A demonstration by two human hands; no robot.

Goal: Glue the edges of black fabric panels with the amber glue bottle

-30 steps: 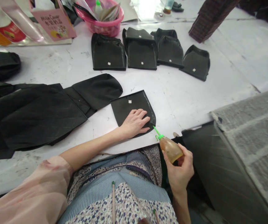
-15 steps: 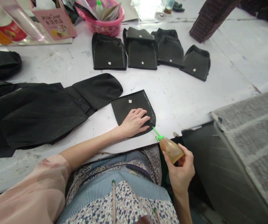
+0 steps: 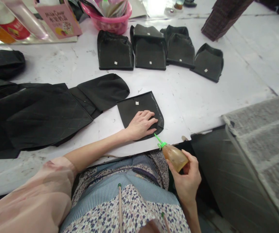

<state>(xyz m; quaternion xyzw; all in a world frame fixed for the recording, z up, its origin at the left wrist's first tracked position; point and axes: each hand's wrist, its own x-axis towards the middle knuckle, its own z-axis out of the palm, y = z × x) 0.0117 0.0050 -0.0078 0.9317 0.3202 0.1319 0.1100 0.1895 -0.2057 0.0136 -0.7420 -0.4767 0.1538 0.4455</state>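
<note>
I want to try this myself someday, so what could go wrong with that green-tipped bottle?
The green tip is very near the left hand, so a drip might land on skin. It also sits at the edge of the black piece, so liquid could miss onto the white table. And if the right hand squeezes the bottle too hard, too much might come out.

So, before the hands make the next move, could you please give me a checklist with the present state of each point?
1. Left hand flat on the black piece: ok.
2. White sticker on it left uncovered: ok.
3. Squeeze bottle held in the right hand: ok.
4. Green nozzle at the piece's near edge: ok.
5. Nozzle clear of the left hand: cannot tell; very close.
6. Anything coming out of the nozzle: cannot tell; too small.
</note>
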